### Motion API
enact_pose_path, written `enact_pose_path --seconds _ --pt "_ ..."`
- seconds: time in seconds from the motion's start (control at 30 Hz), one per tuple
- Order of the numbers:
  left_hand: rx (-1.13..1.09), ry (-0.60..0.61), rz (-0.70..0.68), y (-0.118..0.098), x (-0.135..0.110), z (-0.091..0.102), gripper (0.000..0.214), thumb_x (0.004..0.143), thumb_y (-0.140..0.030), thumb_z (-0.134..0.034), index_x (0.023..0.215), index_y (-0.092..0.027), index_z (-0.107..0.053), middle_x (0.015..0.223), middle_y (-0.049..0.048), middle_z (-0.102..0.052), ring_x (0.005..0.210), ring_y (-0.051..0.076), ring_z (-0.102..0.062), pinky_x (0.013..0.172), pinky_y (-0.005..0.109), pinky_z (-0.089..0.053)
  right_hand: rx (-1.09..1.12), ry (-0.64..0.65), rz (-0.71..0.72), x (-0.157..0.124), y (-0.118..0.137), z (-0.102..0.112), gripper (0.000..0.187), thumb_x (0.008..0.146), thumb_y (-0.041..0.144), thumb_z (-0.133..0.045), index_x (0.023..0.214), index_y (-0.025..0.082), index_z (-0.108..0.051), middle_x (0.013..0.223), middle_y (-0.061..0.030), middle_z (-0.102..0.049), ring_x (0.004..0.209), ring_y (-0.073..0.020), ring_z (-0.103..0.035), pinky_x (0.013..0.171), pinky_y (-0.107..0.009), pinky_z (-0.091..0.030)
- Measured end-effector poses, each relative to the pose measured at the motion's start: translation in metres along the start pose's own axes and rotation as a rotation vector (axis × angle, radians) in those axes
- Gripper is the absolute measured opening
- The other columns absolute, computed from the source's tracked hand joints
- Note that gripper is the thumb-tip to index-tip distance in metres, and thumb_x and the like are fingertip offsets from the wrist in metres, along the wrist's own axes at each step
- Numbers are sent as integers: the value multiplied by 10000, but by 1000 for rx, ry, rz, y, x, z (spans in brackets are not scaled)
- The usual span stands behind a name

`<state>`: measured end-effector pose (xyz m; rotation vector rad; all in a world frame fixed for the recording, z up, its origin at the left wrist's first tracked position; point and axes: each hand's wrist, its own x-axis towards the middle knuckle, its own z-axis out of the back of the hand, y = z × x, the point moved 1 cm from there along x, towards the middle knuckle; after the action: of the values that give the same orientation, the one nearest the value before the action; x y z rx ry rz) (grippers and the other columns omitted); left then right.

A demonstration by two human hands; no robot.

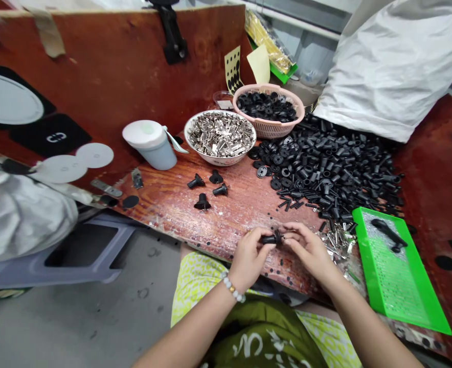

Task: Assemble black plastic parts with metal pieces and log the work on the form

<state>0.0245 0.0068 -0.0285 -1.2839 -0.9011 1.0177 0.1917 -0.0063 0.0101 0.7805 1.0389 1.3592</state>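
Above the near edge of the red-brown table, my left hand (251, 255) is closed around a small black plastic part (269, 239) with a tube-shaped body. My right hand (306, 249) meets it from the other side, thumb and fingers pinched at its wider end. Whether a smaller piece sits between the right fingertips is too small to make out. Left of the hands lie several black flanged tube parts (202, 201), some upright and some on their sides. A large heap of black tubes and discs (333, 158) spreads out beyond my right hand.
A bowl of metal clips (219, 159) and a pink basket of black discs (275, 131) stand at the back. A lidded cup (159, 153) is left of them. Loose metal pieces (339, 240) and a green tray (410, 286) lie on the right. A white sack (398, 71) overhangs the heap.
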Motion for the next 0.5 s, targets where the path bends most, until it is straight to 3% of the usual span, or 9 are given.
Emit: enact_pose_path --seconds 0.1,0.27,0.5 --pt "-7 -8 11 2 0 -1 156 806 -170 -542 958 -205 -539 936 42 -600 868 173 -592 776 298 -480 45 -50 -33 0 -2 -1 198 838 317 -527 994 205 -577 952 -43 -618 800 -147 -609 747 -290 -506" --pt "5 -17 -4 1 0 -1 154 794 -157 -551 943 -200 -546 944 47 -599 880 177 -588 786 305 -482 -107 -55 88 1 5 -3 119 846 270 -524 853 191 -613 848 -38 -594 772 -146 -570 704 -273 -472" --pt "-13 -9 -5 -2 0 1 143 768 -160 -579 907 -193 -583 914 45 -620 862 176 -584 774 298 -471 -362 -20 349 -1 9 1 144 871 162 -469 946 207 -584 905 -58 -575 870 -159 -552 779 -303 -446"
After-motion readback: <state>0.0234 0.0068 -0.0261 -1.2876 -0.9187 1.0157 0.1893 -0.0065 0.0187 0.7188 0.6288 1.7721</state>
